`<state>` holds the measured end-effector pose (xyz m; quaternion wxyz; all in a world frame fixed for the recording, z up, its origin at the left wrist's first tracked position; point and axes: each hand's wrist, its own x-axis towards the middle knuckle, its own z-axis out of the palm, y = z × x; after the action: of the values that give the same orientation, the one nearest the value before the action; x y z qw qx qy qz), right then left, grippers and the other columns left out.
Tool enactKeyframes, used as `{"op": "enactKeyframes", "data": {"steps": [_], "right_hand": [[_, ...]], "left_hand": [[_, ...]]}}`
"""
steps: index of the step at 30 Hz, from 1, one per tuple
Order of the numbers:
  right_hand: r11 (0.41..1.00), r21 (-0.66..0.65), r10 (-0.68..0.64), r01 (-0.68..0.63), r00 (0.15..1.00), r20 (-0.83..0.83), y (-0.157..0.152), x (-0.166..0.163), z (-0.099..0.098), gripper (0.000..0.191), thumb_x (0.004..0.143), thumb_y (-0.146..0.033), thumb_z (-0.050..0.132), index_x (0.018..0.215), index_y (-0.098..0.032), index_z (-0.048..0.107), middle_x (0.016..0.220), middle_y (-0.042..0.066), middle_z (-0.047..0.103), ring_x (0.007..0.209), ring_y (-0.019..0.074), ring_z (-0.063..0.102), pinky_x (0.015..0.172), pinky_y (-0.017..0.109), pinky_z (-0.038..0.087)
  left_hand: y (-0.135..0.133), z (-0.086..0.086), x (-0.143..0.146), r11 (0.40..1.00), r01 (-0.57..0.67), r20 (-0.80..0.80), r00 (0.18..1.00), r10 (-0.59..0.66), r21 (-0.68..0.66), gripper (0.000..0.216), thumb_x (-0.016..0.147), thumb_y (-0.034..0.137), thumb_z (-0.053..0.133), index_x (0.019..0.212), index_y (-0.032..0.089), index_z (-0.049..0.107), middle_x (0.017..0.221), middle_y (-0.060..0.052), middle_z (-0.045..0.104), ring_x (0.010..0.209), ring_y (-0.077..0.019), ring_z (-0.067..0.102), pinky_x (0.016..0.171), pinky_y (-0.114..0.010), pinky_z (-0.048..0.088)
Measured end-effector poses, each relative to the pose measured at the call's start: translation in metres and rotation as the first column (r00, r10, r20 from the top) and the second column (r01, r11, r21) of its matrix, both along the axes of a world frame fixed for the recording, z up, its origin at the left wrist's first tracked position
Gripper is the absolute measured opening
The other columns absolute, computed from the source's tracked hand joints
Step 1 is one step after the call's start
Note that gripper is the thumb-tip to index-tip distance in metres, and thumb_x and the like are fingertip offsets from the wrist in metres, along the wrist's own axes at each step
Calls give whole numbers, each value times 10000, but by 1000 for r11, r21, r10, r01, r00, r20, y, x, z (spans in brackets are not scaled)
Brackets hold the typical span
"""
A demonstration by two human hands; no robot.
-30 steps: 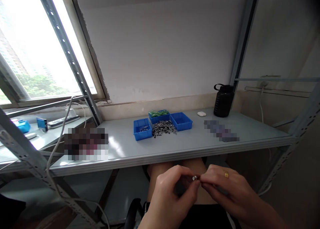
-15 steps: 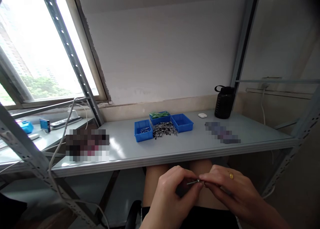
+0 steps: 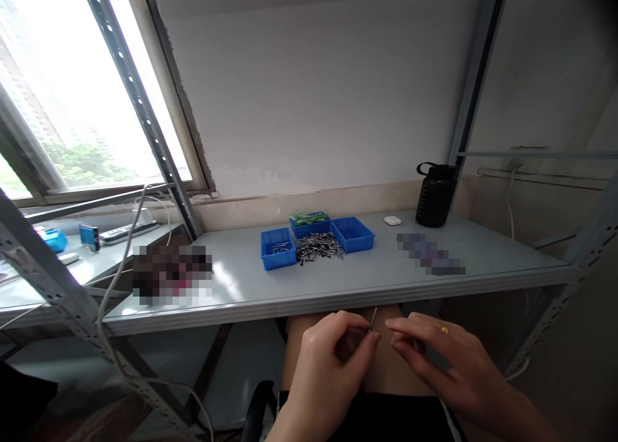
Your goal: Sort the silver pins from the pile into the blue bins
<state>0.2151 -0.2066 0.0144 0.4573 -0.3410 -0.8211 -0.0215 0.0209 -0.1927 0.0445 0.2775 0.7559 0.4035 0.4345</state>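
Between the thumb and forefinger of my left hand (image 3: 333, 358) is a thin metal pin (image 3: 374, 318), held over my lap in front of the table. It points upward, and its lower end is hidden by the fingertips; whether it is a nail, screw or rivet I cannot tell. Just to the right, my right hand (image 3: 441, 352) is apart from the pin, its thumb and forefinger slightly separated with nothing visible between them. A gold ring is on one of its fingers. On the table, a heap of similar small metal pieces (image 3: 318, 246), some with dark ends, lies among the blue trays.
The left blue tray (image 3: 279, 260) holds a few thin pins. A back tray (image 3: 313, 228) contains green packets; another blue tray (image 3: 355, 241) stands to the right. A white case (image 3: 392, 221) and black bottle (image 3: 434, 197) are farther right. The table edge (image 3: 338, 303) runs before my hands.
My right fingers have drawn away from the pin, which they were touching. In my left hand, the pin has turned from nearly level to upright.
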Motion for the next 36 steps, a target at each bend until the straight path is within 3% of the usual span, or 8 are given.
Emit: {"op": "enactKeyframes", "data": {"steps": [4,9,21,30,36], "right_hand": [[999,-41,-30,29,999,-23,5,0,0,300,954,-196,475,1247,-252,510,894,3,705,743,120,675,700,217,544],[998,-67,21,-20,1000,18,10,-1,2,223,968,-194,462,1154,-231,579,963,38,710,878,151,679,755,240,550],[995,-83,-44,48,998,41,10,0,0,170,969,-241,461,1004,-238,628,872,15,718,789,152,688,692,232,537],[999,-26,50,-48,996,72,10,-7,5,183,993,-236,419,967,-198,596,729,5,663,639,124,633,579,214,484],[999,-47,30,-26,996,84,8,-4,5,191,979,-235,431,992,-207,619,793,28,704,685,140,661,616,238,500]], "left_hand": [[5,-5,2,996,-32,-90,995,39,78,60,826,167,633,808,175,690,761,-21,675,634,-128,574,575,-211,448],[6,-7,2,994,-1,-107,994,13,109,87,843,182,630,836,179,716,761,-23,656,653,-129,588,603,-212,459],[6,-3,0,995,76,-35,997,-74,71,100,860,218,643,894,197,735,806,-27,691,697,-135,606,652,-218,462],[4,-2,-1,996,83,-11,996,-83,24,66,842,170,613,808,153,667,778,-31,645,671,-127,591,624,-208,464],[2,-1,-2,997,74,7,997,-74,-32,97,863,186,540,907,178,626,824,-21,697,667,-126,616,626,-216,479]]}}
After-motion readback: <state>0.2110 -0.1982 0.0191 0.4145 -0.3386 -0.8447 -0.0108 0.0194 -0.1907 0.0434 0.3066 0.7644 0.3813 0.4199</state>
